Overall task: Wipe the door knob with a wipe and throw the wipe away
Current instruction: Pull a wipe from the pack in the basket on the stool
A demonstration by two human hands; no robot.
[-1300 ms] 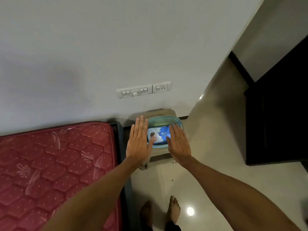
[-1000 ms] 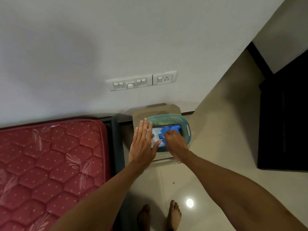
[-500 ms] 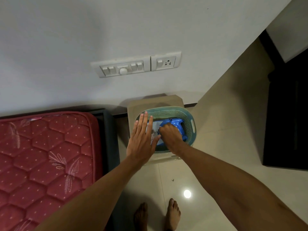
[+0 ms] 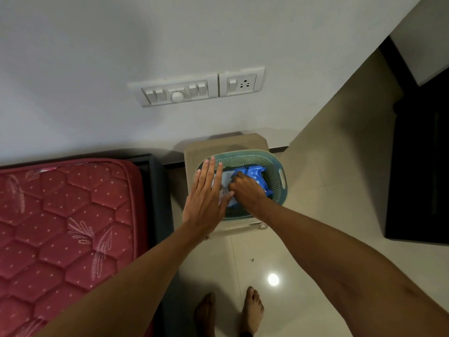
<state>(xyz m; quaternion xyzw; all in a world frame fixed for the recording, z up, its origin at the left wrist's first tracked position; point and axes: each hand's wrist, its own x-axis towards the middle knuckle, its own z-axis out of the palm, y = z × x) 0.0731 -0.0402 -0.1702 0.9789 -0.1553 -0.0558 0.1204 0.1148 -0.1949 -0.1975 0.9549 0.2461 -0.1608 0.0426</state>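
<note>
Basket [image 4: 276, 190] beside mattress [image 4: 68, 215] holds wipe pack [image 4: 255, 175]; left hand [image 4: 206, 198] flat, right hand [image 4: 247, 193] pinching it.

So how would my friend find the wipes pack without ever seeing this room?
Find the white switch panel on the wall; below it stands a beige stool beside the red mattress. On it sits a teal basket, and the wipes pack is the only bright blue thing inside.
</note>
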